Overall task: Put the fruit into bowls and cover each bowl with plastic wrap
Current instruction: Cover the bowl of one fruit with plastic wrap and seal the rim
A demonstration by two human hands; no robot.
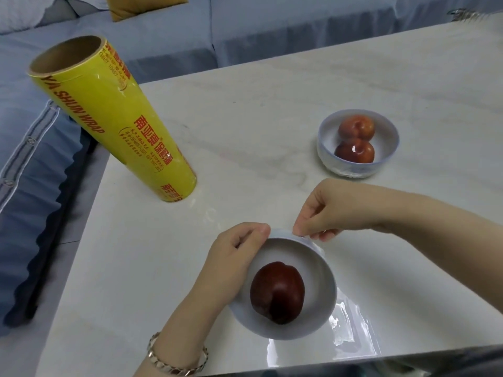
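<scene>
**A:** Status on the bowl?

**B:** Bowl is at the table's front edge with one dark fruit inside. The wrap shows as glossy slack on the table, right and front of the bowl. Can't tell if it spans the mouth, the film's too clear.

**A:** Hands?

**B:** Both at the far rim, close together. Left hand: fingers curled, thumb and fingertips pinching at the rim, palm along the bowl's left wall. Right hand: thumb and forefinger pinch the film edge at the rim, other fingers tucked under.

**A:** Reads as seating the film on this bowl. How to do it well?

**B:** Pull it taut across the mouth first. Then press it down the outer wall, working round from the far rim both ways. Brace the bowl, since it's probably light on a glossy top. Tuck the right-side slack under last.

**A:** Further out?

**B:** Far bowl is right of centre holding two fruits. It looks filmed over, with glare on top. Roll stands upright at the left corner, well apart.
</scene>
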